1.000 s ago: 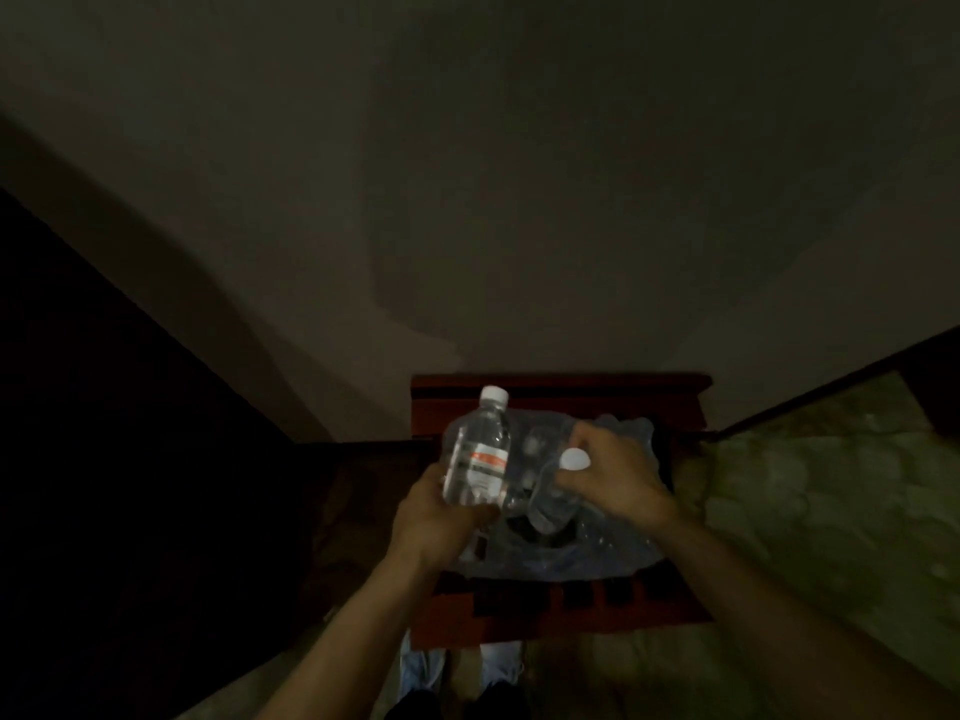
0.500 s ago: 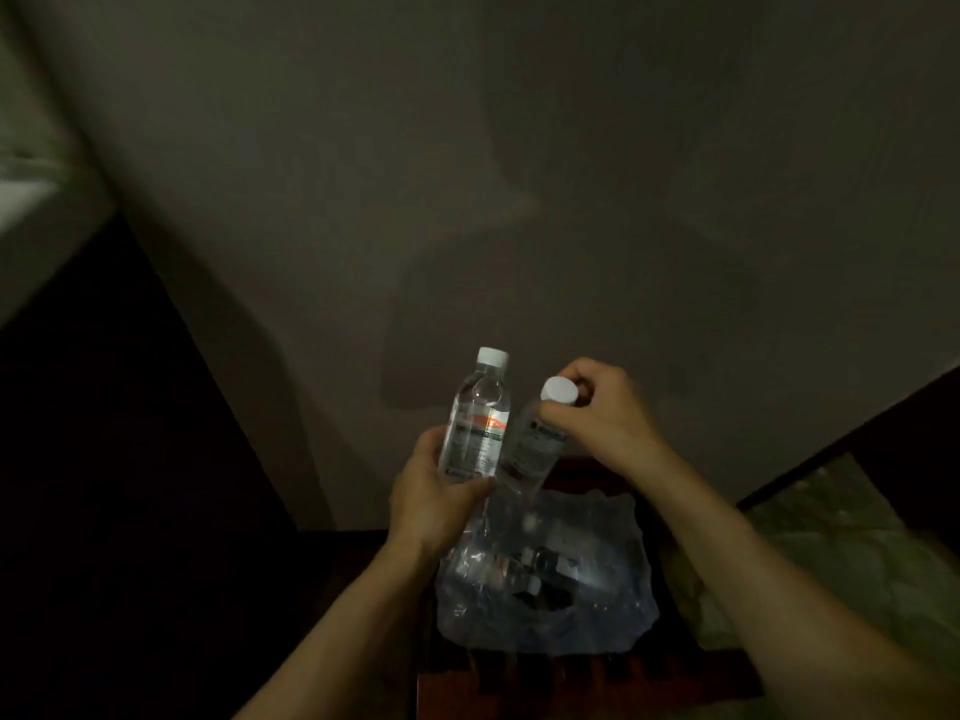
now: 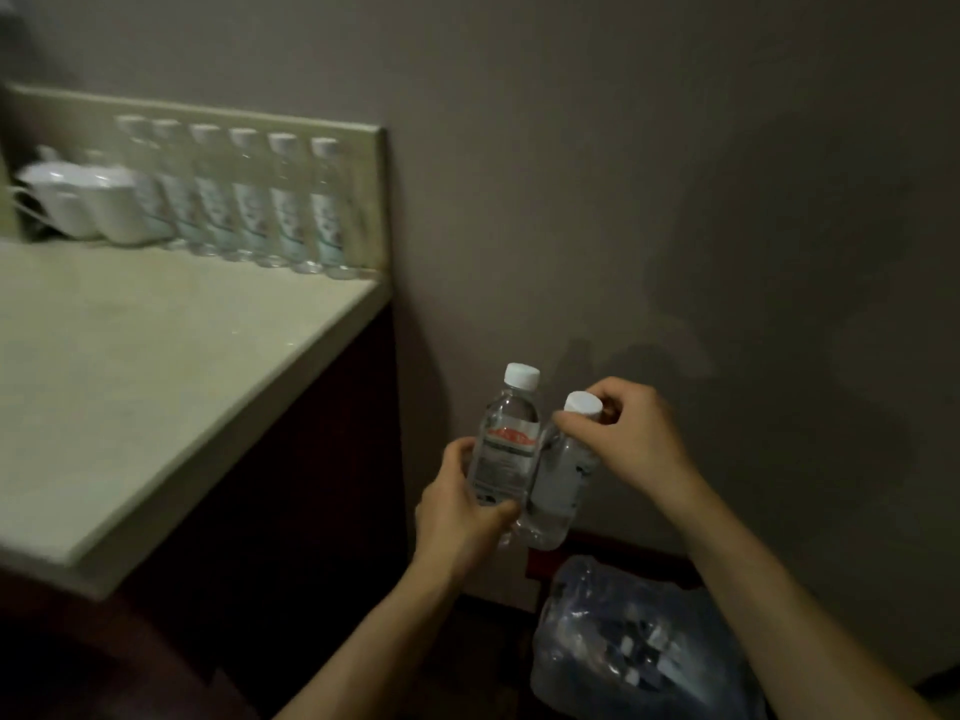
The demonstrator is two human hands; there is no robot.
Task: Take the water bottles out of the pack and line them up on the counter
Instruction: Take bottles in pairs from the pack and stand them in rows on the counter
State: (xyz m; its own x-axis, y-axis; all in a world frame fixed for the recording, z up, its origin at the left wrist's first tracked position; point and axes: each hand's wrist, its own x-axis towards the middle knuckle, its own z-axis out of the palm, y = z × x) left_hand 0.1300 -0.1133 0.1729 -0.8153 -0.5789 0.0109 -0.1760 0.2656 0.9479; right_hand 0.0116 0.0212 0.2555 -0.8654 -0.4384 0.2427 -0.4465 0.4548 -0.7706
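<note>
Dim room, plain grey-brown wall; to the left a pale stone counter (image 3: 156, 356) with raised backsplash, over a dark cabinet. Against the backsplash: a row of clear plastic water bottles with white caps (image 3: 249, 200), six or so (blur makes the count uncertain), ending close to the counter's right edge; two white ceramic cups (image 3: 88, 205) just left of them. Step in hand: carrying two bottles from pack to counter. Left hand (image 3: 462, 517) wraps the lower body of a clear, red-labelled, white-capped bottle (image 3: 506, 449), held upright. Right hand (image 3: 628, 433) pinches the neck of a second clear white-capped bottle (image 3: 558, 475), tilted and touching the first. Both are in the air, right of the counter and below its top. Torn clear plastic pack (image 3: 639, 646) sits low on a red-brown stand (image 3: 545, 550). Next move likely calls for lifting both over the counter's corner; little room is left at the row's end, so a second row may be needed.
</note>
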